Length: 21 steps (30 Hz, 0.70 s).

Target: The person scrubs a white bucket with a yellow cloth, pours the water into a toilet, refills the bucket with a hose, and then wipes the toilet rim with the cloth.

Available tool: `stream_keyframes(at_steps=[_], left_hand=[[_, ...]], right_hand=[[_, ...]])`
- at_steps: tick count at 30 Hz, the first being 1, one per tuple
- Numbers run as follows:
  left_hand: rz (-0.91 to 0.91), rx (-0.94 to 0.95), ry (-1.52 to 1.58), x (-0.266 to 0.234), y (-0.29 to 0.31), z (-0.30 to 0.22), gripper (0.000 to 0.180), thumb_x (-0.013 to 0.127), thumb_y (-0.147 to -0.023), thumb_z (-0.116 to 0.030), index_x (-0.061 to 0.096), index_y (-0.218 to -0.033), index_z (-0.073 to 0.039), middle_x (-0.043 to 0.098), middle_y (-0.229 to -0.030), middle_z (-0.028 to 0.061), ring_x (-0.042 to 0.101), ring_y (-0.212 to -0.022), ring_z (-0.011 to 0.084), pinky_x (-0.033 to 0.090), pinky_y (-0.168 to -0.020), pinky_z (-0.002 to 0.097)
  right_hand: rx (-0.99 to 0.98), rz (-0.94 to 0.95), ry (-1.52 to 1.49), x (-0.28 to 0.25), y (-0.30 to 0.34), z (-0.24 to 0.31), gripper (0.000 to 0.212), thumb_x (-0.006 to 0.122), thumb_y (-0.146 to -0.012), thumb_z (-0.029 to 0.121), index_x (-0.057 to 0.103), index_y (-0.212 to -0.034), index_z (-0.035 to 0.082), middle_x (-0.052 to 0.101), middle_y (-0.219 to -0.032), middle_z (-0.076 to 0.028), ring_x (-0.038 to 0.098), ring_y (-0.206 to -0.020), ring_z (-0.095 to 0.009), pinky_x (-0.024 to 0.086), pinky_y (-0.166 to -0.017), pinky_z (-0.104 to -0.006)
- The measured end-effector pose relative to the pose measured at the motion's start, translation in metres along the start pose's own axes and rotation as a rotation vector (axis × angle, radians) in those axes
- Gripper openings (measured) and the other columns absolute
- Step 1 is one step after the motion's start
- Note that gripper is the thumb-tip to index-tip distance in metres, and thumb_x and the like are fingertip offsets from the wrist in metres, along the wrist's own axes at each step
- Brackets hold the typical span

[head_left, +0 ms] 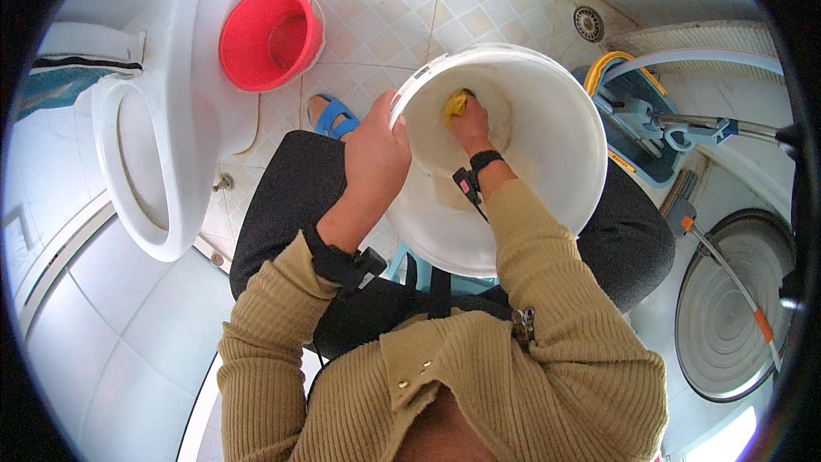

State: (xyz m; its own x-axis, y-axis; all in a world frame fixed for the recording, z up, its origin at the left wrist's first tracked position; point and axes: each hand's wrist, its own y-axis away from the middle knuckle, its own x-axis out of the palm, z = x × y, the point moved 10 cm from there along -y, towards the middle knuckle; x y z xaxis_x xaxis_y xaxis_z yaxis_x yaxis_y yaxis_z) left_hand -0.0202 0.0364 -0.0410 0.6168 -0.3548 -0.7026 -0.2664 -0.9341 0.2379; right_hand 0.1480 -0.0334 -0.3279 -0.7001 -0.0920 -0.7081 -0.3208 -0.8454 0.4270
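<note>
A large white bucket [547,145] is tilted between my knees, its mouth facing me. My left hand [377,154] grips the bucket's rim on the left side, fingers closed over the edge. Deep inside, my right hand [470,126] is closed on a yellow cloth [456,105] and presses it near the bottom of the bucket. Brownish stains show on the inner wall below that hand. Part of the cloth is hidden by my fingers.
A red bucket [272,38] stands on the tiled floor beside the white toilet [141,154]. To the right are a mop bucket [637,120] with a mop, a round grey lid-like disc [734,308] and a long-handled tool [727,269]. A floor drain [588,24] lies at the back.
</note>
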Motion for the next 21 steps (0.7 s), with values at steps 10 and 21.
stream_keyframes(at_steps=[10, 21], left_hand=[[0.04, -0.127, -0.046, 0.003, 0.004, 0.007, 0.033, 0.049, -0.085, -0.015, 0.048, -0.117, -0.005, 0.059, -0.098, 0.0219, 0.057, -0.088, 0.0403, 0.046, -0.074, 0.0437], [0.0, -0.004, -0.036, -0.003, 0.001, -0.002, 0.034, 0.049, -0.085, -0.013, 0.047, -0.117, -0.004, 0.058, -0.101, 0.0222, 0.057, -0.091, 0.0392, 0.046, -0.076, 0.0431]], right_hand=[[-0.129, 0.069, -0.092, 0.042, -0.017, 0.063, 0.033, 0.062, -0.07, 0.01, 0.054, -0.101, 0.003, 0.06, -0.096, -0.022, 0.057, -0.091, -0.039, 0.046, -0.081, -0.0448], [-0.201, 0.263, 0.012, 0.047, 0.022, 0.054, 0.037, 0.059, -0.073, 0.012, 0.057, -0.109, 0.005, 0.053, -0.115, -0.02, 0.047, -0.111, -0.037, 0.038, -0.096, -0.0409]])
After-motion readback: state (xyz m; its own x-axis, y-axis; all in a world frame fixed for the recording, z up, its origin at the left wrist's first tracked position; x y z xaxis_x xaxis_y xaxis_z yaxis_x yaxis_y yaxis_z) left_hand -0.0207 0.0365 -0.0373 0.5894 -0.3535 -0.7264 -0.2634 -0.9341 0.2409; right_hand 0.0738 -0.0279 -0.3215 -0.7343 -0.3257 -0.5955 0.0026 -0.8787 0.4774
